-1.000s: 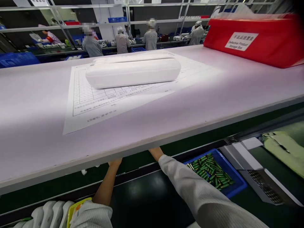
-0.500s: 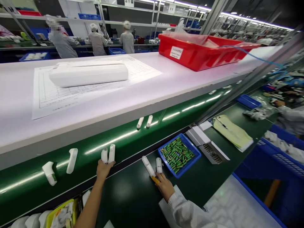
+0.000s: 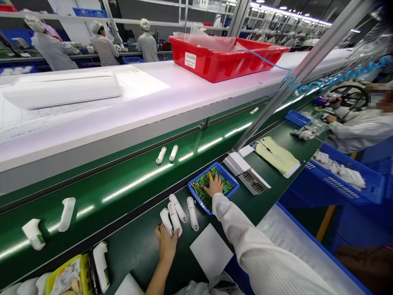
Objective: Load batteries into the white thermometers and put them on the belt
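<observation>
My left hand (image 3: pixel 167 242) is closed round the lower ends of two white plastic housings, a shorter one (image 3: pixel 166 221) and a longer one (image 3: pixel 175 220), at the near bench's edge. Two more slim white housings lie just beyond and beside them, one (image 3: pixel 178 207) almost touching the held pair and the other (image 3: pixel 193 214) nearer the blue tray (image 3: pixel 235 189). Over that tray, my right hand (image 3: pixel 215 186) spreads its fingers on a heap of green batteries (image 3: pixel 201 190). A yellow cover sits on one fingertip. Whether any battery is between the fingers is hidden.
On the green conveyor (image 3: pixel 129 205) lie several white housings. A white square block (image 3: pixel 211 250) rests near my right sleeve. Right of the tray stand a white box (image 3: pixel 254 180) and a yellow cloth (image 3: pixel 276 153) with a pen. A metal post (image 3: pixel 276 98) rises behind. A co-worker sits far right.
My left hand has brought two housings from the conveyor onto the bench. My right hand has let go of its housings and moved into the battery tray. The view has swung right.
</observation>
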The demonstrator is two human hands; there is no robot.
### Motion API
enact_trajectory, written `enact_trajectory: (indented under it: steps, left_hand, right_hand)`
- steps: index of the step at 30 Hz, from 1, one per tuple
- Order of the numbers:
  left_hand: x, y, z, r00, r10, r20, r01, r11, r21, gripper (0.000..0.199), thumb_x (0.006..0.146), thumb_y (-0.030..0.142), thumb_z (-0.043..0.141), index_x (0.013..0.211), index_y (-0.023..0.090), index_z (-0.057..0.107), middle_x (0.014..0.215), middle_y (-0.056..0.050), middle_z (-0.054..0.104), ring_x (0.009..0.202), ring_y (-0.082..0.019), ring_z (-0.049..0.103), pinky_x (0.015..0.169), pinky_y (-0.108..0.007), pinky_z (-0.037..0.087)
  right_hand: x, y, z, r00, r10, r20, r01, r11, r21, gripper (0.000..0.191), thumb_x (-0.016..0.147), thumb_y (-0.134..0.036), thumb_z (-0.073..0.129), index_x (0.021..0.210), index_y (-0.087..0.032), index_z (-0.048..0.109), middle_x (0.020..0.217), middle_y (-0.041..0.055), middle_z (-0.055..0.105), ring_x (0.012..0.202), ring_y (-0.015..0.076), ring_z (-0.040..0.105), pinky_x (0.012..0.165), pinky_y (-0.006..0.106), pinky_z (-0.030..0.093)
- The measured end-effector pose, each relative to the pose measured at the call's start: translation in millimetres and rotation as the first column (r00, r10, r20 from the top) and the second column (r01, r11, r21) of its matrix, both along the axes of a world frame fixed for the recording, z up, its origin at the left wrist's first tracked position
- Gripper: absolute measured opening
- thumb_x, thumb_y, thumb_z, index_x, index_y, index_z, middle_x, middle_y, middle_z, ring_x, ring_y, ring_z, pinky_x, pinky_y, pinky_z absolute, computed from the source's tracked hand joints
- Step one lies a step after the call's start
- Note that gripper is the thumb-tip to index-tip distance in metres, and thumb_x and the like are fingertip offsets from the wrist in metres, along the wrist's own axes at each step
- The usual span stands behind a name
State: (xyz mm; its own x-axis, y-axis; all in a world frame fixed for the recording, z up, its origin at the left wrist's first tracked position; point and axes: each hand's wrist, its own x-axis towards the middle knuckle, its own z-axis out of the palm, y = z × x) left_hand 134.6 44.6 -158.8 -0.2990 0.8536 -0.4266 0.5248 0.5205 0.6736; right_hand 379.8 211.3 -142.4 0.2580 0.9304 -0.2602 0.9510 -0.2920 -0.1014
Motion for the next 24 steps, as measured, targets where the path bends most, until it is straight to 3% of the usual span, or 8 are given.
enact_trajectory:
  steps: [3, 6, 10, 15, 19, 22, 24]
  left_hand:
    - [-11, 13, 1.8, 0.999, 0.007, -0.046, -0.007, 1.0, 0.012, 0.055, 0.081, 0.036, 0.053, 0.124, 0.004, 0.041, 0.124, -0.025, 0.039, 0.125, -0.035, 0.04, 0.105, -0.045, 0.034]
    - [-35, 45, 9.1, 0.993, 0.008, -0.114, 0.0, 0.998, 0.069, 0.059, 0.086, 0.037, 0.047, 0.133, 0.003, 0.034, 0.128, -0.024, 0.033, 0.128, -0.035, 0.035, 0.108, -0.048, 0.029]
    - [-65, 121, 18.4, 0.979, -0.032, -0.204, 0.068, 0.983, 0.172, 0.056, 0.086, 0.032, 0.048, 0.134, 0.006, 0.036, 0.13, -0.022, 0.031, 0.132, -0.032, 0.028, 0.11, -0.047, 0.026]
    - [-76, 233, 15.9, 0.964, -0.085, -0.253, 0.15, 0.957, 0.248, 0.053, 0.083, 0.024, 0.054, 0.133, 0.01, 0.041, 0.139, -0.02, 0.027, 0.133, -0.031, 0.029, 0.108, -0.044, 0.029]
    - [-79, 300, 3.3, 0.979, -0.025, -0.204, 0.078, 0.964, 0.253, 0.054, 0.074, 0.018, 0.063, 0.125, 0.009, 0.049, 0.128, -0.021, 0.045, 0.123, -0.034, 0.043, 0.104, -0.049, 0.031]
    - [-88, 320, -6.7, 0.99, 0.075, -0.122, -0.042, 0.966, 0.254, 0.038, 0.067, 0.013, 0.066, 0.104, 0.01, 0.062, 0.101, -0.014, 0.061, 0.105, -0.033, 0.055, 0.098, -0.05, 0.037]
    - [-94, 313, -10.9, 0.985, 0.166, -0.044, -0.147, 0.948, 0.284, 0.031, 0.064, 0.014, 0.068, 0.094, 0.011, 0.065, 0.088, -0.009, 0.063, 0.093, -0.028, 0.059, 0.094, -0.047, 0.04]
  right_hand:
    - [1, 10, -0.6, 1.0, 0.023, 0.016, -0.023, 1.0, -0.007, 0.083, 0.082, -0.061, 0.049, 0.142, -0.007, 0.031, 0.147, 0.0282, 0.02, 0.131, 0.0434, 0.025, 0.097, 0.054, 0.03]
    - [-5, 3, -1.5, 0.983, 0.183, 0.006, -0.183, 0.983, -0.008, 0.077, 0.08, -0.062, 0.051, 0.139, -0.014, 0.038, 0.145, 0.0218, 0.029, 0.126, 0.0387, 0.032, 0.098, 0.05, 0.029]
    - [-15, -12, -3.6, 0.912, 0.408, -0.026, -0.409, 0.912, -0.02, 0.052, 0.086, -0.051, 0.051, 0.126, -0.018, 0.054, 0.137, 0.0163, 0.043, 0.117, 0.0341, 0.042, 0.096, 0.047, 0.031]
    - [-16, -8, -6.7, 0.856, 0.517, -0.028, -0.518, 0.855, -0.032, 0.028, 0.093, -0.027, 0.044, 0.107, -0.013, 0.064, 0.113, 0.0169, 0.061, 0.111, 0.0311, 0.048, 0.098, 0.049, 0.03]
    - [-7, -3, -9.9, 0.821, 0.568, -0.061, -0.572, 0.817, -0.08, 0.026, 0.094, -0.019, 0.043, 0.102, -0.013, 0.066, 0.097, 0.0139, 0.068, 0.097, 0.026, 0.058, 0.104, 0.049, 0.027]
    - [-1, -6, -13.0, 0.811, 0.573, -0.115, -0.584, 0.804, -0.113, 0.023, 0.093, -0.019, 0.045, 0.099, -0.011, 0.067, 0.094, 0.0139, 0.068, 0.096, 0.0252, 0.06, 0.101, 0.045, 0.033]
    - [0, -10, -15.7, 0.816, 0.556, -0.16, -0.575, 0.809, -0.123, 0.021, 0.092, -0.018, 0.049, 0.1, -0.009, 0.066, 0.098, 0.0161, 0.067, 0.102, 0.0258, 0.059, 0.098, 0.042, 0.038]
